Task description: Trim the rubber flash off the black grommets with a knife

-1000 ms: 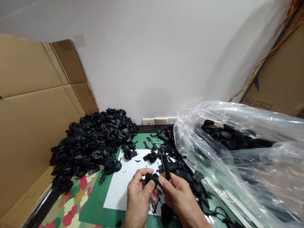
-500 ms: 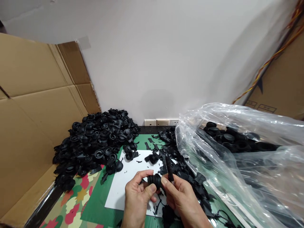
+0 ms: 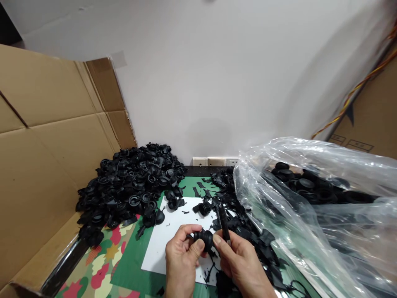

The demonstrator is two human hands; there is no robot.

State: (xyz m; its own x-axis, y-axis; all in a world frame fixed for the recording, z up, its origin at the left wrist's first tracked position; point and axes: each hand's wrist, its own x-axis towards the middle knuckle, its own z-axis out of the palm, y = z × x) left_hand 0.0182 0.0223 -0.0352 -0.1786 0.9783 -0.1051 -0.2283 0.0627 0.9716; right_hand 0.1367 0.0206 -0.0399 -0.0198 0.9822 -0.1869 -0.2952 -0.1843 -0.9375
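A ribbed black rubber bellows [image 3: 204,240] is pinched between the thumb and fingers of my left hand [image 3: 182,258], above a white sheet [image 3: 158,248]. My right hand [image 3: 240,258] is closed around a slim black tool [image 3: 223,221]. The tool points up and away; its kind and working end do not show clearly. My right thumb and fingertip meet the right side of the bellows. Just beyond my hands, another ribbed bellows [image 3: 204,207] lies on the sheet, with a second black rubber piece [image 3: 174,203] to its left.
A big heap of black rubber parts [image 3: 133,178] rests at the left against a cardboard wall [image 3: 52,153]. Black rubber scraps [image 3: 245,219] spread along the right. Beyond them, a clear plastic bag [image 3: 288,219] holds more parts. Sockets [image 3: 217,162] line the wall's base.
The whole view has shifted slightly, so everything sits a little further right. My hands keep hold of the bellows and the tool, with barely any movement between them.
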